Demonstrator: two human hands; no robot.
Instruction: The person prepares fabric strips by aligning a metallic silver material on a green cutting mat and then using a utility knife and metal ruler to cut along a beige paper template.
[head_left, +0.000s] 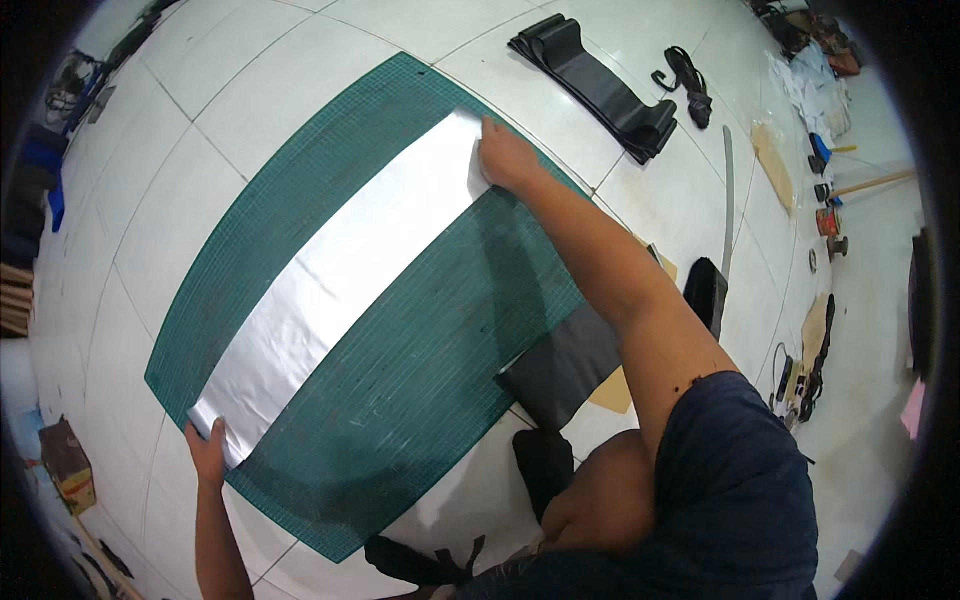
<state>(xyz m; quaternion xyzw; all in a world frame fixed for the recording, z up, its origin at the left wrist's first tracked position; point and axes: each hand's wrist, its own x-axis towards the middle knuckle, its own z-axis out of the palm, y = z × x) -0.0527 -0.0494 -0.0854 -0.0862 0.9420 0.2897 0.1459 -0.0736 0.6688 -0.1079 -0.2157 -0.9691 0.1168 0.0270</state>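
A long silver sheet [340, 270] lies flat along a green cutting mat [440, 330] on the white tiled floor. My right hand [507, 157] presses down on the sheet's far end, fingers spread flat. My left hand [207, 452] presses on the near end at the mat's edge, palm down. Neither hand grips anything; both rest flat on the sheet.
A folded black fabric piece [562, 365] lies on the mat's right edge over a tan card. Rolled black material [600, 85] and a black strap [688, 85] lie farther away. A long metal ruler [728, 200], tools and paper scraps sit at the right. A small box [68, 462] stands at the left.
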